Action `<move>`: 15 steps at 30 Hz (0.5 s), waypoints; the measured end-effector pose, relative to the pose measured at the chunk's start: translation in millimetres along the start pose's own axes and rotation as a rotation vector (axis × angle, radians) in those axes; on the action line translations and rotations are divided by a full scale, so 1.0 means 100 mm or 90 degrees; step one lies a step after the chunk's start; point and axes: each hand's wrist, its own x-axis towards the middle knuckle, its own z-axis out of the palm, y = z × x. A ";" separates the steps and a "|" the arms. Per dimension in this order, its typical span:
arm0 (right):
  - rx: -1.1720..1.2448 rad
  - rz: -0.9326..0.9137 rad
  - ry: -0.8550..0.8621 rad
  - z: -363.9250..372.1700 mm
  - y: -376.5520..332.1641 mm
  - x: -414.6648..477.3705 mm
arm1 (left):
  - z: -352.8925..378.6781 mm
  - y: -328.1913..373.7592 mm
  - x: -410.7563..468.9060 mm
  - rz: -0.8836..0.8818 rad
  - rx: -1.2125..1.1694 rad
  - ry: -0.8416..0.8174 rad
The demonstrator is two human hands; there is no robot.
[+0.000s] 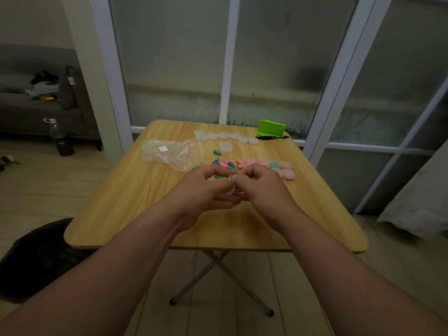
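**Clear plastic case pinched between both hands, mid-table**

Wooden folding table (145, 214), dim light.

Toward the left edge, far half: a crumpled clear bag (169, 154) with a red seal line, lying flat. Just right of it, loose foam earplugs (223, 163) in green, pink and purple are scattered near the table's middle.

Left hand (206, 190): above the middle of the table, fingers curled under a small clear case (231, 190), thumb on top. The case is mostly hidden, and only a pale rim shows between the two hands. Cannot tell whether the lid is up or down, or whether plugs are inside.

Right hand (259, 187): touching the left, thumb and forefinger pinching the same case from its right side, other fingers tucked in.

Handling, as a judgement: thin moulded plastic, very light, stiff in the walls but probably weak at the hinge. It is smooth, so likely to slip from a loose pinch. Best hold is one hand cradling the base and the other pressing the lid at its edge. The foam plugs are soft and springy and may push the lid back up.

Along the far edge: a row of empty clear cases (225, 135). Toward the right edge: a cluster of filled cases (278, 167). At the far right corner: a green stand (270, 128) with a black pen (272, 137) just in front of it.
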 end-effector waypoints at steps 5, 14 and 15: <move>0.086 0.025 0.011 -0.03 0.01 0.03 | -0.05 0.02 0.05 -0.014 -0.056 0.020; -0.177 -0.030 0.124 -0.05 0.08 0.05 | 0.01 -0.01 0.10 -0.022 -0.165 0.025; -0.229 -0.042 0.130 -0.04 0.09 0.03 | 0.02 -0.01 0.10 -0.029 -0.172 0.027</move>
